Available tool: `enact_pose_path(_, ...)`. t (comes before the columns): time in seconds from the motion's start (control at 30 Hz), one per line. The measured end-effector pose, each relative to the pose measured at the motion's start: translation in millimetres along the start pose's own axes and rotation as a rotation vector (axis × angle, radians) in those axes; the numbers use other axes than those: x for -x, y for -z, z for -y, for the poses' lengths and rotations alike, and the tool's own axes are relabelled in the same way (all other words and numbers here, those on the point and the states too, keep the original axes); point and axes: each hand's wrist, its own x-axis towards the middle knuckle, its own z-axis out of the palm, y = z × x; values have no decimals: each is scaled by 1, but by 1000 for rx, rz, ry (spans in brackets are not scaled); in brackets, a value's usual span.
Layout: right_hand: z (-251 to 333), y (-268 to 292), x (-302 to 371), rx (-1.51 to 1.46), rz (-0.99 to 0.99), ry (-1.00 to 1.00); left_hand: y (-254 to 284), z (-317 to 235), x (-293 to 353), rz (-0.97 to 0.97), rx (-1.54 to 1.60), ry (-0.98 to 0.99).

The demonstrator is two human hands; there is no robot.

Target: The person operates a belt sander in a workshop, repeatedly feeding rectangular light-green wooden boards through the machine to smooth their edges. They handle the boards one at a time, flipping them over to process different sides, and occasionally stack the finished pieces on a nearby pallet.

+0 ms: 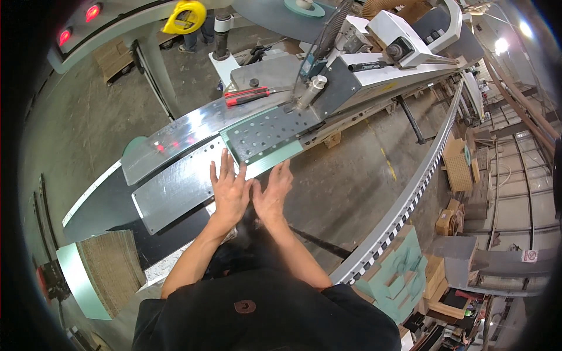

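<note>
A light green board (275, 159) lies under a dark perforated metal plate (263, 136), its green edges showing on several sides. My left hand (230, 188) rests where the board's left end meets a bare silver plate (175, 190), fingers stretched forward. Close beside it on the right, my right hand (274, 194) has its fingertips at the board's near edge, fingers extended. The thumbs are near each other. Neither hand is wrapped round anything. Whatever lies beneath the fingertips is hidden.
Red-handled hand tools (249, 95) lie beyond the perforated plate, near a metal cylinder (312, 92) on the machine (351, 82). A yellow tape measure (185, 17) is at the top. Stacked boards (111, 272) stand at lower left. A long rail (404, 210) runs along the right.
</note>
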Motion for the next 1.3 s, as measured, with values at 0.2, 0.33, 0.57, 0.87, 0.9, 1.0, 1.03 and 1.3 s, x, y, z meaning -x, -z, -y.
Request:
enact_pose_path(0.2, -54, 29, -43, 16, -3, -10, -51, -40, -43, -68, 94, 32)
enact_pose_path(0.33, -87, 39, -63, -30, -68, 48, -72, -62, -69, -59, 99, 7)
enact_pose_path(0.57, -145, 54, -105, 128, -193, 174, -111, -94, -103, -5, 173, 35)
enact_pose_path(0.87, -93, 83, -43, -432, 195, -5, 57, -118, 4, -265, 435, -290)
enact_pose_path(0.9, -54, 80, -32, -526, 293, 98, 89, -114, 22, -373, 299, -217)
enact_pose_path(1.0, 39, 58, -12, -705, 557, 363, 175, -95, 98, -705, -43, 169)
enact_pose_path(1.03, 68, 49, -14, -702, 576, 466, 207, -92, 114, -874, -212, 265)
enact_pose_path(1.3, 346, -43, -6, -815, 723, 1006, 284, 13, 235, -1441, -291, 1050)
